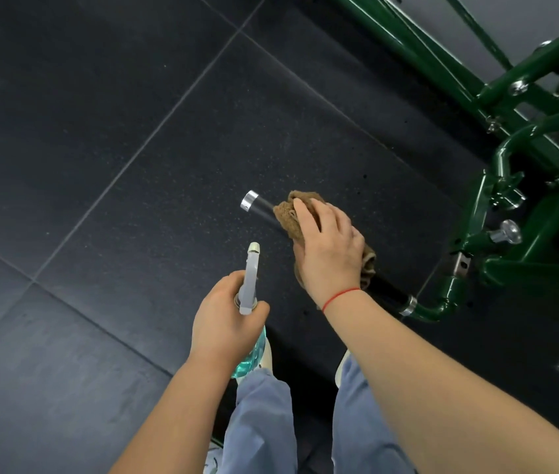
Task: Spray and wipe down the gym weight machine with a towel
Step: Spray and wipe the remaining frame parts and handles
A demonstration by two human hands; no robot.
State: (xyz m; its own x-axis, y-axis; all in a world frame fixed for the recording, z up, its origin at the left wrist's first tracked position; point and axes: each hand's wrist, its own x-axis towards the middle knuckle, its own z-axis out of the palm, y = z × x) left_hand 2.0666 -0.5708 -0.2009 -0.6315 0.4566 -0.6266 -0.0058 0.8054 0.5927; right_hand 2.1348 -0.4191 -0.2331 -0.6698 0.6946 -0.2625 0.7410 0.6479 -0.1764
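1. Towel (284,217): brown cloth, coarse looped weave, matt, rumpled.
2. Handle (387,289): black grip, smooth w/ slight sheen. End cap (250,200) & collar (409,305) look like polished chrome metal.
3. Machine frame (527,73): metal tube, dark green paint, glossy w/ bright highlights.
4. Bolt (507,231): bare metal, shiny, near-mirror head.
5. Spray bottle (250,278): head is grey plastic, matt, smooth. Body is see-through teal plastic, glossy.
6. Floor (100,131): dark rubber-like tiles, matt, grainy, fine pale speckle.
7. Trousers (261,422): blue-grey cloth, soft, matt.
8. Bracelet (339,297): thin red thread.
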